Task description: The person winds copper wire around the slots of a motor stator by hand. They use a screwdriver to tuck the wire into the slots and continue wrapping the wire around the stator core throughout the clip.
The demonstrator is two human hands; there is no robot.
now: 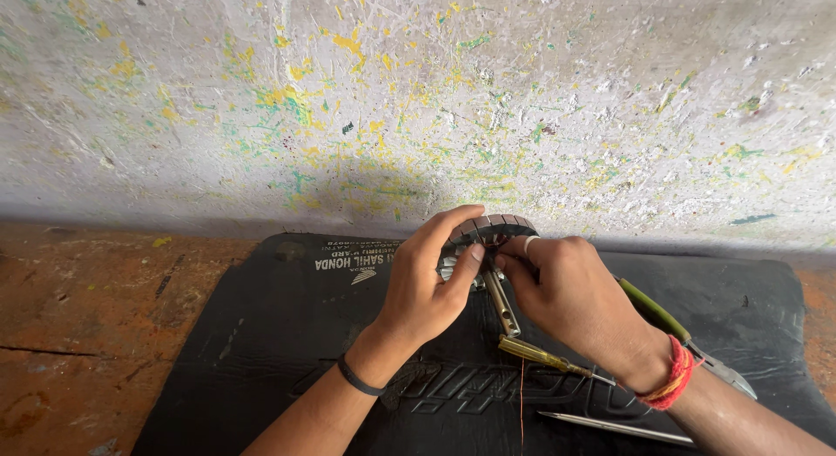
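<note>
My left hand grips a round grey slotted metal core, held upright over a black rubber mat. A steel shaft sticks down out of the core toward me. My right hand pinches at the core's right side, fingertips touching the slots; a white ring shows on one finger. A thin red wire hangs down from the core area over the mat. What lies between my fingertips is hidden.
Green-handled pliers lie on the mat behind my right wrist. A brass-coloured tool and a thin steel needle-like rod lie near my right forearm. A paint-spattered white wall rises behind; rusty brown floor at left.
</note>
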